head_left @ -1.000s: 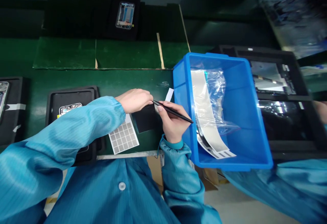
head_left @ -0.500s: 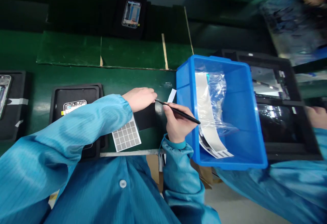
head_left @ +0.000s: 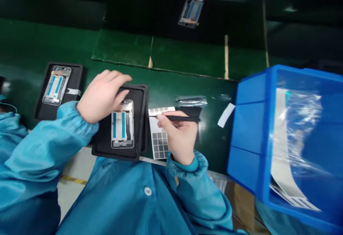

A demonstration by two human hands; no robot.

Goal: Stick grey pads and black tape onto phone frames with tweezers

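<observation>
Head view: phone frame nearer your left hand

That hand is open, its fingers spread loosely over the top of the black tray. The frame's long axis runs toward your chest. Your right hand, farther off, pinches black tweezers, tips just beside the tray.

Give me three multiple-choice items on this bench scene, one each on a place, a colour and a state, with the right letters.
1. Where does the phone frame lie?
A. On the floor
B. In a black tray
C. Inside a cardboard box

2. What colour is the plastic bin?
A. Red
B. Yellow
C. Blue

3. What is the right hand doing?
A. Gripping a slim black tool
B. Hanging empty
C. Reaching into the bin

1. B: the frame sits inside the tray, beside the left hand.
2. C: its walls show bright blue.
3. A: the tool sits pinched in that hand, outside the bin.
</observation>
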